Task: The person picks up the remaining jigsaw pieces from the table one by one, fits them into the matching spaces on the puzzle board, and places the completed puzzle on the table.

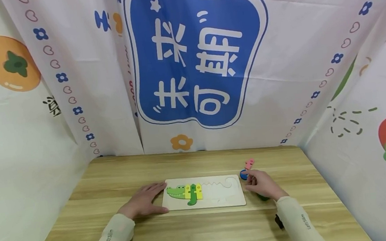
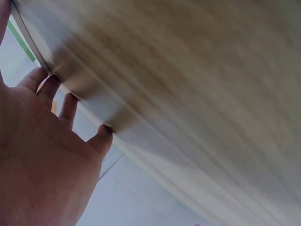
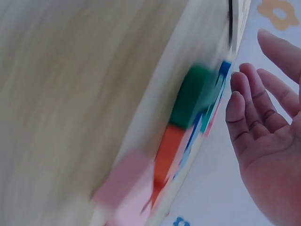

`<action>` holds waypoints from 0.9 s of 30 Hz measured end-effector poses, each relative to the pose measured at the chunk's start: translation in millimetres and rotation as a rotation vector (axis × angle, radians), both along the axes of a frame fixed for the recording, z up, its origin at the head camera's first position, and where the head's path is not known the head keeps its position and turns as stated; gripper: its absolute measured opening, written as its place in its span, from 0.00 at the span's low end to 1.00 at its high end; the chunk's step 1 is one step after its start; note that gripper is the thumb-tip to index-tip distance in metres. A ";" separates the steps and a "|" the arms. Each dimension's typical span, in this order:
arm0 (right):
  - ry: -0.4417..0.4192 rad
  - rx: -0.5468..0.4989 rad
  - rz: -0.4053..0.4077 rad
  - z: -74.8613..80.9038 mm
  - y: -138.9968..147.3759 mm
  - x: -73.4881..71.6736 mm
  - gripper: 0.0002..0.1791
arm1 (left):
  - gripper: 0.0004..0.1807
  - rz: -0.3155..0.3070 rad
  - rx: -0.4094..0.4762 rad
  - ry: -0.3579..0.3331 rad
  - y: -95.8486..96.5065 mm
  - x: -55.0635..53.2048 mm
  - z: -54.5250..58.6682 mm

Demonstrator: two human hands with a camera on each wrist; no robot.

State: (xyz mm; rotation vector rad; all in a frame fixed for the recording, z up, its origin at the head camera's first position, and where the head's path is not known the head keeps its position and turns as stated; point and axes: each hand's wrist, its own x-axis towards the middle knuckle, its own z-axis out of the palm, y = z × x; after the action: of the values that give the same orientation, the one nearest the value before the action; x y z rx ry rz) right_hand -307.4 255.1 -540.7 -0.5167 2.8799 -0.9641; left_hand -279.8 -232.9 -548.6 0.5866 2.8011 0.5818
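A pale wooden puzzle board [image 1: 222,201] lies flat on the table. Its left half bears a green crocodile head piece [image 1: 176,193], followed by yellow and green body pieces [image 1: 193,193]. My left hand [image 1: 145,202] is spread at the board's left end, thumb and fingertips by its two corners. In the left wrist view the fingertips [image 2: 107,132] rest against the wood. Off the board's right end hovers my right hand [image 1: 264,183], its fingers loosely bent with nothing seen in them. Beside it lie loose pieces: a pink one [image 1: 249,164], a blue one [image 1: 243,175] and a dark green one [image 3: 195,96].
An orange piece [image 3: 168,153] and a nearer pink piece [image 3: 129,188] show, blurred, in the right wrist view. A small black object [image 1: 279,221] sits by my right sleeve. Printed cloth [image 1: 104,86] hangs behind the wooden table [image 1: 198,237] and on both sides.
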 end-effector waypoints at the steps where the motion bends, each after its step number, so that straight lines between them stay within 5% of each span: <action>1: -0.007 0.002 -0.013 0.1 5.0 0.1 0.30 | 0.55 -0.002 0.000 0.000 0.0 -0.4 0.0; 15: -0.046 0.032 -0.085 3.2 66.2 18.4 0.31 | 0.56 0.004 -0.008 -0.001 0.6 -1.4 -1.0; 27: -0.077 0.079 -0.090 -3.5 83.0 27.1 0.35 | 0.56 0.008 -0.022 -0.003 0.1 -1.2 -0.7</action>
State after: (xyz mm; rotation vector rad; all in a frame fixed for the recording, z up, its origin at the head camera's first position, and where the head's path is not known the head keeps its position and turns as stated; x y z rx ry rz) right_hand -280.3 338.0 -544.2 -0.3392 2.8801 -0.8567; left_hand -281.1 -232.8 -549.3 0.5695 2.8046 0.5522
